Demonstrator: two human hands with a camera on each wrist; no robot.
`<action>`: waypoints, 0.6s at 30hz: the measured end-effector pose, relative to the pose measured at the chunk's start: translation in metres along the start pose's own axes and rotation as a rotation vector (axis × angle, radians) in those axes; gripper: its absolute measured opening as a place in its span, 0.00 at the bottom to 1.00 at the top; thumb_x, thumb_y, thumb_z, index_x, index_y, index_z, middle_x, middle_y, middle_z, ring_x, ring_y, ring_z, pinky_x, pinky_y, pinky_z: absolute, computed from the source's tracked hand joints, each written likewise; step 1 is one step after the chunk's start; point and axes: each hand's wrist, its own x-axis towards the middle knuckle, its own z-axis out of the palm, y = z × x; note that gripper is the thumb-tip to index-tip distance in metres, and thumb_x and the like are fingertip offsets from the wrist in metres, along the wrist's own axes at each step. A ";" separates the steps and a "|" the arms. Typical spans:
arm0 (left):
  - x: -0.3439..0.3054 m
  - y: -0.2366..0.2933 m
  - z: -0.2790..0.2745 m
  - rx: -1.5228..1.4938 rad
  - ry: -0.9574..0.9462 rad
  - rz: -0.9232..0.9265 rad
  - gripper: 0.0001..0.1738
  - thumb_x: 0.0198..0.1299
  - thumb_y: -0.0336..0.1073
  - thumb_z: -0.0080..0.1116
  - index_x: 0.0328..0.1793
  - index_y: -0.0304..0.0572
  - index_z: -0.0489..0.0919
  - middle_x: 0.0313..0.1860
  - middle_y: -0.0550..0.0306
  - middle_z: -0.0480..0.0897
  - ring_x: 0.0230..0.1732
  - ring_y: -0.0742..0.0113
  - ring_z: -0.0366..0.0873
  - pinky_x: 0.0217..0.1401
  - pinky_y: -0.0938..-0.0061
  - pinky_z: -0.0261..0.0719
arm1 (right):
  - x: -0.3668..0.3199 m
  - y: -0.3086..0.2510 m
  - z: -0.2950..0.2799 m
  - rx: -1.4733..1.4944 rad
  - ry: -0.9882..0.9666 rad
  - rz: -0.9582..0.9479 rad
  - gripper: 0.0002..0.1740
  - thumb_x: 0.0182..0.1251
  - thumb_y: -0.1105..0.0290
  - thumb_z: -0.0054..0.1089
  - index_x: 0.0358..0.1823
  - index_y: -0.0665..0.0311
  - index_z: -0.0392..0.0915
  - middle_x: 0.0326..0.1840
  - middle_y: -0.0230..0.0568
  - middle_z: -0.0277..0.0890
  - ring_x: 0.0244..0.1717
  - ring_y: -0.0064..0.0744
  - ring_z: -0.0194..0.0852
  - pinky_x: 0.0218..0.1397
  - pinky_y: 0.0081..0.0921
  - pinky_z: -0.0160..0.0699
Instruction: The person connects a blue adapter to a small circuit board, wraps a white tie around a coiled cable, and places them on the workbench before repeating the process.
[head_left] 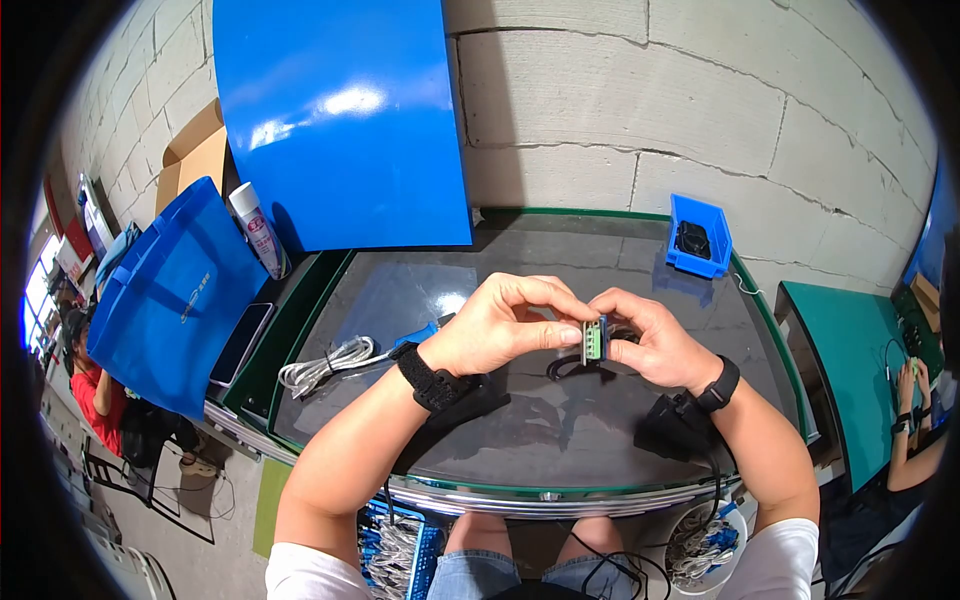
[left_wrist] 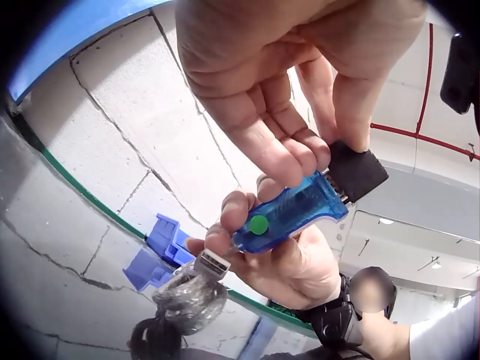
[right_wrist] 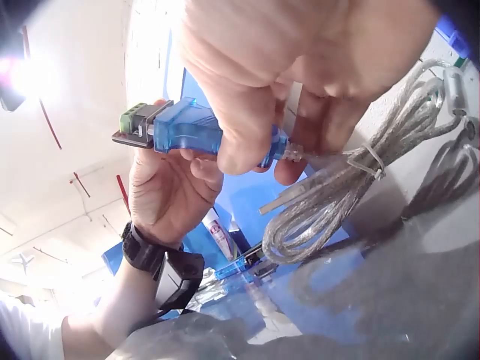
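Above the dark work table, my left hand (head_left: 505, 322) pinches a small terminal-block board (right_wrist: 136, 124) with green screw terminals and a black underside (left_wrist: 358, 171). Facing it, my right hand (head_left: 652, 340) grips a translucent blue serial connector (left_wrist: 291, 213) marked with a green dot. In both wrist views the board sits against the end of this connector. From the connector's other end runs a clear braided cable (right_wrist: 319, 206), tied in a coil and hanging below my right hand. Its silver USB plug (left_wrist: 213, 262) dangles beside the right fingers.
Another coiled cable (head_left: 330, 368) with a blue connector lies at the table's left. A blue bin (head_left: 716, 262) holding a black item stands back right. On the left are a blue bag (head_left: 170, 300), a spray can (head_left: 258, 230) and a phone (head_left: 242, 342). Cables fill a crate (head_left: 428, 560) below.
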 end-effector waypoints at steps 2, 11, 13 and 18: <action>-0.001 0.004 0.002 -0.048 0.030 -0.024 0.13 0.56 0.27 0.63 0.48 0.36 0.82 0.39 0.57 0.82 0.39 0.71 0.79 0.46 0.77 0.77 | 0.001 0.001 -0.001 -0.226 0.131 -0.165 0.18 0.55 0.81 0.59 0.48 0.66 0.73 0.42 0.39 0.75 0.46 0.31 0.74 0.51 0.26 0.72; 0.002 -0.002 -0.001 -0.068 0.144 -0.045 0.17 0.61 0.36 0.60 0.52 0.33 0.77 0.41 0.55 0.82 0.39 0.71 0.80 0.43 0.76 0.80 | 0.000 -0.010 0.001 -0.489 0.301 -0.256 0.23 0.54 0.79 0.63 0.54 0.62 0.77 0.38 0.38 0.71 0.38 0.33 0.73 0.42 0.27 0.73; 0.003 -0.007 -0.002 0.043 0.170 -0.064 0.17 0.58 0.33 0.64 0.50 0.32 0.77 0.40 0.54 0.82 0.39 0.72 0.80 0.42 0.77 0.80 | 0.000 -0.012 0.002 -0.511 0.304 -0.249 0.23 0.54 0.79 0.64 0.54 0.61 0.77 0.37 0.38 0.71 0.37 0.33 0.73 0.40 0.28 0.73; 0.004 -0.007 -0.004 0.128 0.228 -0.176 0.15 0.56 0.30 0.65 0.48 0.31 0.78 0.38 0.54 0.83 0.37 0.72 0.80 0.42 0.78 0.80 | 0.000 -0.012 0.003 -0.583 0.303 -0.214 0.22 0.54 0.77 0.64 0.53 0.61 0.77 0.36 0.40 0.70 0.34 0.36 0.73 0.37 0.30 0.73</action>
